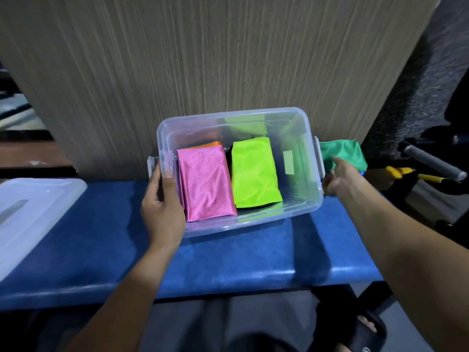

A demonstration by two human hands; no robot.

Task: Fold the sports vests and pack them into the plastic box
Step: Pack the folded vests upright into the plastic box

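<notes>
Clear plastic box on blue surface, pink vest & lime vest folded inside. L hand + R hand fingers curled round box ends; green vest just beyond R hand

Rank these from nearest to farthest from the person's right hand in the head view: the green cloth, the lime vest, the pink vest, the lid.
From the right hand:
1. Green cloth, outside the box's right end, by the fingers.
2. Lime vest, right of the pink one, inside the box.
3. Pink vest, inside, left part.
4. Lid, far left on the blue bench.
</notes>
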